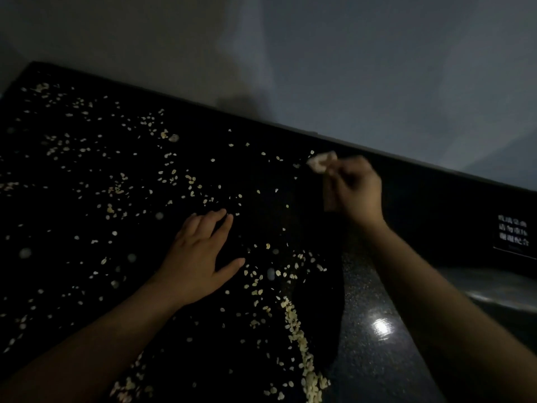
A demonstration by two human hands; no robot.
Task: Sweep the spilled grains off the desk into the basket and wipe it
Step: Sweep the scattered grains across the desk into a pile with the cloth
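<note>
Pale grains point(122, 181) lie scattered over the black desk point(72, 286), and a thicker line of them point(299, 341) runs toward the near edge. My left hand point(200, 257) rests flat on the desk with fingers straight and thumb spread, grains all around it. My right hand point(354, 187) is raised near the desk's far edge and pinches a small crumpled pale wad point(321, 161), which may be paper or cloth. No basket is in view.
A speckled dark floor point(374, 359) with a bright light reflection lies to the right of the desk. A black panel with a white printed label point(513, 231) stands at the right. A grey wall point(348, 68) runs behind the desk.
</note>
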